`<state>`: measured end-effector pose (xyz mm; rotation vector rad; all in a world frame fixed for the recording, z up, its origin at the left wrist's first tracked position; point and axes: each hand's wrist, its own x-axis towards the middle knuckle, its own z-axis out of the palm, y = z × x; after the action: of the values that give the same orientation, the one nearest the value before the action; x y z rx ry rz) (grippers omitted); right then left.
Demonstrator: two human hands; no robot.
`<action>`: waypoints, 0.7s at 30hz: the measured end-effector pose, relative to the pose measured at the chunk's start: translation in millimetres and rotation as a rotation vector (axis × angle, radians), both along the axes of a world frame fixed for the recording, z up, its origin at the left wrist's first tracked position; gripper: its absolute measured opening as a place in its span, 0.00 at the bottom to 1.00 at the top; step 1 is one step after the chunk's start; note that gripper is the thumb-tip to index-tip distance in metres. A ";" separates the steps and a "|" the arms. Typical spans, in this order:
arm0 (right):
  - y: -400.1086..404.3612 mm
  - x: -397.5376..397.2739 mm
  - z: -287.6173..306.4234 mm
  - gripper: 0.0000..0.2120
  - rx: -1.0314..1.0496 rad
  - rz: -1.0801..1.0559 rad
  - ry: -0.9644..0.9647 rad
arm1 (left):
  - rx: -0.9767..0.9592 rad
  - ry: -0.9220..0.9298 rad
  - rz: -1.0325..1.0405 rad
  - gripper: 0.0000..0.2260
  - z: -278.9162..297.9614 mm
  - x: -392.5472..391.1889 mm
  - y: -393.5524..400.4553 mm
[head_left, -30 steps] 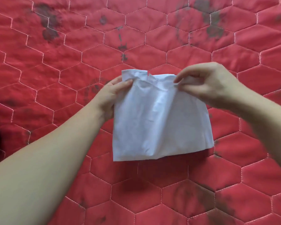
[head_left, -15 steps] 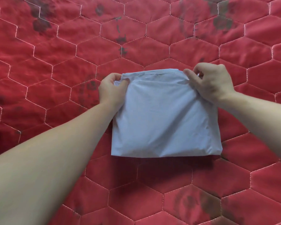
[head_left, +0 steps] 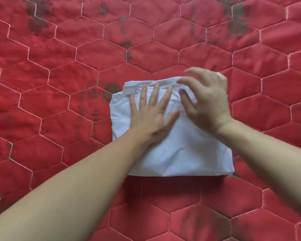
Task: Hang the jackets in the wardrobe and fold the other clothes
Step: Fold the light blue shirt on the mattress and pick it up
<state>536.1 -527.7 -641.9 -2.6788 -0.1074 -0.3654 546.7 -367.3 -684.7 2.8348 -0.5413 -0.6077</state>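
The folded white garment (head_left: 181,145) is laid flat on the red quilted bed cover (head_left: 59,84); it's pinned by the left hand (head_left: 150,117), fingers straight and spread, probably to flatten creases; the right hand (head_left: 207,103) is held loosely curled, nothing grasped.

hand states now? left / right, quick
Left hand: open, fingers spread flat on the folded white garment.
Right hand: open, fingers loosely bent over the garment's top edge, holding nothing.
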 end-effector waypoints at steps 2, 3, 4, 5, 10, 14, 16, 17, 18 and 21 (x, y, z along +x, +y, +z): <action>22.7 -24.0 -7.2 0.13 -0.024 0.281 -0.035 | 0.094 -0.067 -0.024 0.29 -9.0 4.6 -2.3; 29.2 -33.6 -12.5 0.15 -0.033 0.337 0.022 | 0.137 -0.095 -0.044 0.30 -12.0 5.5 -2.5; 30.3 -41.0 -18.0 0.18 -0.052 0.332 0.104 | 0.139 -0.106 -0.053 0.30 -14.0 6.5 -2.0; 25.3 -45.5 -23.9 0.21 -0.086 0.281 0.195 | 0.101 -0.109 -0.043 0.29 -14.5 8.1 -1.2; -21.4 -38.5 -45.6 0.31 -0.245 0.158 0.382 | -0.027 -0.157 0.027 0.25 -15.3 12.7 -2.4; -24.1 -35.9 -57.3 0.32 -0.268 0.159 0.399 | -0.017 -0.151 0.039 0.25 -15.9 14.2 -2.9; -24.2 -35.6 -57.3 0.32 -0.279 0.155 0.404 | -0.048 -0.127 0.032 0.27 -10.7 9.6 0.1; -25.0 -35.4 -56.5 0.32 -0.281 0.151 0.414 | -0.070 -0.115 0.020 0.28 -7.2 3.7 3.2; -25.8 -35.8 -55.3 0.32 -0.281 0.148 0.428 | -0.094 -0.097 0.007 0.29 -3.2 -4.4 7.7; -24.1 -34.6 -52.0 0.33 -0.273 0.149 0.454 | -0.091 -0.047 -0.011 0.32 5.1 -31.9 33.6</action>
<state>501.5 -551.7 -693.9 -2.9219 -0.2308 0.3282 514.8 -333.7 -679.6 2.7686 -0.5777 -0.5059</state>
